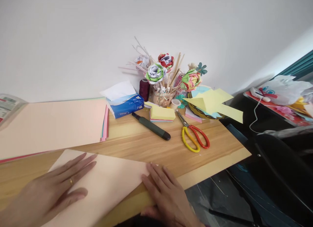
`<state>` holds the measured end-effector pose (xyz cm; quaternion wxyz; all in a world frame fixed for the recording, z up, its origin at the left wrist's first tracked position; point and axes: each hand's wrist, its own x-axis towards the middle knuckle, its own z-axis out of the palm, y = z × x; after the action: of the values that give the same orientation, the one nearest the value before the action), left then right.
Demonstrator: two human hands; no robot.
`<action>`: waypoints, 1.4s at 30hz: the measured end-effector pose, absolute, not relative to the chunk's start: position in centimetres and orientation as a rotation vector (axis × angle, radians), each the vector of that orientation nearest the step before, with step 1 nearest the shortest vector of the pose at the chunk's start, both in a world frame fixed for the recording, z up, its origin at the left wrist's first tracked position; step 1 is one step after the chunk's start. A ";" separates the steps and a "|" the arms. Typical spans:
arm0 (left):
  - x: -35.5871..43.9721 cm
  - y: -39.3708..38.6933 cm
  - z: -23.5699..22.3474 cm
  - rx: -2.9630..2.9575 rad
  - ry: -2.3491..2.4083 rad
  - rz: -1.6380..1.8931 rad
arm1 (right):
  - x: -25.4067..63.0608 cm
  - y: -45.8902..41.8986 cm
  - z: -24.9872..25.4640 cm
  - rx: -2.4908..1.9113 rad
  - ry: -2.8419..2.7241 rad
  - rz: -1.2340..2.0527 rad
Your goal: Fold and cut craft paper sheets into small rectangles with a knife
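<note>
A pale pink sheet of paper (pixel 110 178) lies on the wooden table in front of me, its right end narrowing to a pointed corner. My left hand (pixel 56 184), with a ring on one finger, rests flat on the paper's left part, fingers stretched out. At the pointed corner, my right hand (pixel 166 191) presses down with its fingertips, fingers extended and close together. The lower edge of the paper runs out of view at the bottom. Beyond the hands are a dark green utility knife (pixel 153 127) and scissors (pixel 192 132) with one yellow and one red handle.
A stack of coloured paper (pixel 56 122) lies at the left. Along the wall stand a blue tissue pack (pixel 128 106), yellow paper slips (pixel 162 113), a basket of paper flowers (pixel 162 98) and a tray with yellow paper (pixel 212 101). A black chair (pixel 283 168) is at the right.
</note>
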<state>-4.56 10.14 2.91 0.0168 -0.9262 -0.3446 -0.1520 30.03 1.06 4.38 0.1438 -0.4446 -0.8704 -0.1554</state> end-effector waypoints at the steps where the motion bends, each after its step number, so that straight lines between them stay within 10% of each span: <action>1: -4.7 10.4 3.0 -2.861 -0.955 -0.390 | 30.1 1.1 4.2 -1.278 -2.496 -0.460; 29: -4.8 10.1 3.4 -2.797 -0.910 -0.342 | 29.1 -0.1 4.2 -1.271 -2.436 -0.576; 42: -4.3 10.2 4.1 -2.985 -0.989 -0.332 | 20.8 4.2 3.4 -1.097 -2.546 0.024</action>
<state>-4.31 10.22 4.12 -0.0102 -0.9439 -0.3128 -0.1051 20.81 4.15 3.38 0.1834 -0.3891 -0.9027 0.0086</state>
